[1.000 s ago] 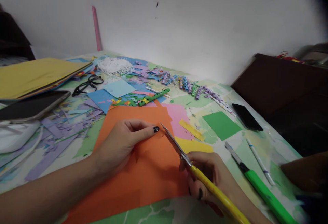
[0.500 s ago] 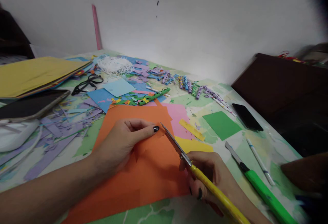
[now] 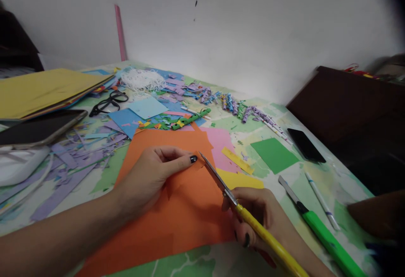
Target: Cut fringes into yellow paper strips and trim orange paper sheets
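Note:
My left hand [image 3: 161,171] is closed in a pinch on a small piece of orange paper [image 3: 200,164], which is hard to make out against the larger orange sheet [image 3: 139,243] underneath. In my right hand [image 3: 253,218] is a pair of scissors [image 3: 218,180] with a yellow handle. Their blades point up and left, and the tips lie at the small piece, just right of my left thumb. Whether the blades are closed on the paper I cannot tell. Beyond the orange sheet are a pink sheet [image 3: 218,146] and a green curled paper tube [image 3: 191,118].
A green-handled cutter [image 3: 329,239] with its blade out lies right of my right hand, beside a white paper stick [image 3: 322,201]. Further off are a phone [image 3: 305,145], a green square [image 3: 274,154] and glasses [image 3: 109,103]. Purple scraps [image 3: 69,184] and a tablet [image 3: 44,127] lie left.
The view has shifted very slightly. Both hands, the scissors and the small orange piece keep almost the same position.

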The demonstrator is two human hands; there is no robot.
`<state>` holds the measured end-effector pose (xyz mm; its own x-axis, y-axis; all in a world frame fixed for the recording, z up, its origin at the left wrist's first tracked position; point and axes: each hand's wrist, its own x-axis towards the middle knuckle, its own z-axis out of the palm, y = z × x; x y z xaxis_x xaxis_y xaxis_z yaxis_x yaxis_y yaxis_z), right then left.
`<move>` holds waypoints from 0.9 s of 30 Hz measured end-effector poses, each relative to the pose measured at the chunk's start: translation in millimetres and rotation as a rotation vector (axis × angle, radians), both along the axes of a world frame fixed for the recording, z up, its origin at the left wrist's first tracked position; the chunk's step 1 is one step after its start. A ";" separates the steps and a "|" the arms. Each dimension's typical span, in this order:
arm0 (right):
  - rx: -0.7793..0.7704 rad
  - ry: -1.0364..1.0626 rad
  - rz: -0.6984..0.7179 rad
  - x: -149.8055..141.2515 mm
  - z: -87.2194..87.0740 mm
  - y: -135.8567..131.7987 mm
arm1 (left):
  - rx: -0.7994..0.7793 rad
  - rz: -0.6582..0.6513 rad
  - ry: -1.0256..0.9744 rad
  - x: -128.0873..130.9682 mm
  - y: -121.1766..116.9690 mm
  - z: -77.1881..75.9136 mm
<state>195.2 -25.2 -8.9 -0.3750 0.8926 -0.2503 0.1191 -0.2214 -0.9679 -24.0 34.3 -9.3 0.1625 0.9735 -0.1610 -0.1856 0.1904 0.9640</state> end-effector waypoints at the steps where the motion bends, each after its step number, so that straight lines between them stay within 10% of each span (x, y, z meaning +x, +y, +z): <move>1: -0.019 0.003 0.004 -0.7 0.8 0.2 | -0.002 0.001 0.001 0.0 -0.2 0.0; 27: -0.094 0.094 -0.081 -2.7 0.4 1.0 | -0.027 -0.004 0.004 -1.0 -1.3 0.4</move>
